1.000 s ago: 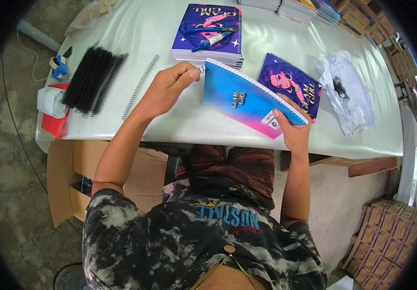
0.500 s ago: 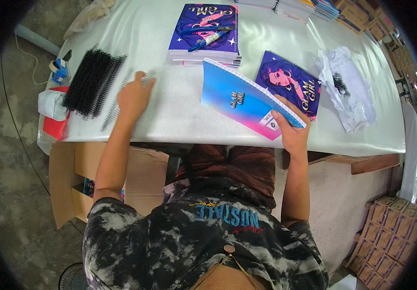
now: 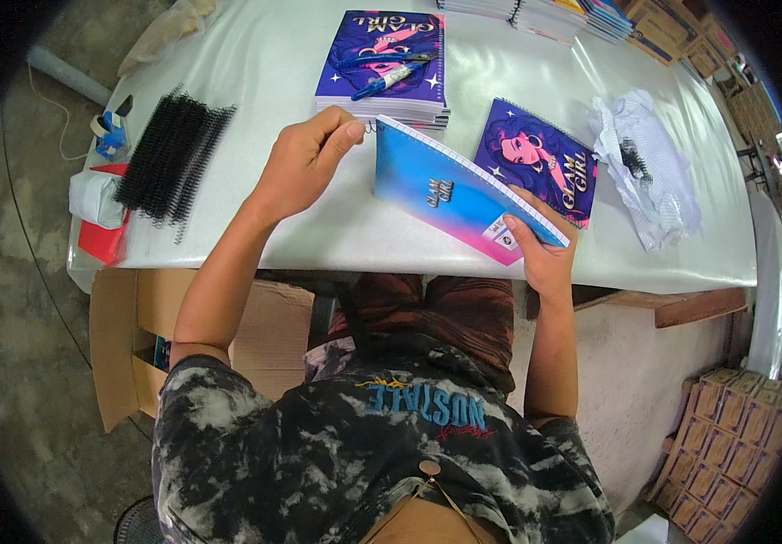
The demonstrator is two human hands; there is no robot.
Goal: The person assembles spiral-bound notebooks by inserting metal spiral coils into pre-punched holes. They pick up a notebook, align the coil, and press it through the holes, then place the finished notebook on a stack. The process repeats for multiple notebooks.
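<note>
the pale tabletop (image 3: pixel 318 249) spreads the supplies around the person, likely so each lies within reach. at its far middle sits a stack of purple notebooks (image 3: pixel 413 86), squared up probably to stay steady; crumpled white paper (image 3: pixel 658 172) lies to the right, and a black coil bundle (image 3: pixel 173 159) to the left, seemingly to suit the left hand (image 3: pixel 309 154). a loose purple notebook (image 3: pixel 540 154) rests just behind the blue notebook (image 3: pixel 450 195), which the right hand (image 3: pixel 540 249) grips by its near-right end, notched edge turned upward, apparently to expose the holes. the left hand pinches a thin coil (image 3: pixel 373 128) at that notebook's far-left corner; whether it has entered is unclear. counted: one stack, layers indistinct; one paper; one bundle, coils too tangled to number; one loose notebook; one held; one blue-handled tool (image 3: pixel 397 80) atop the stack; one pinched coil.
</note>
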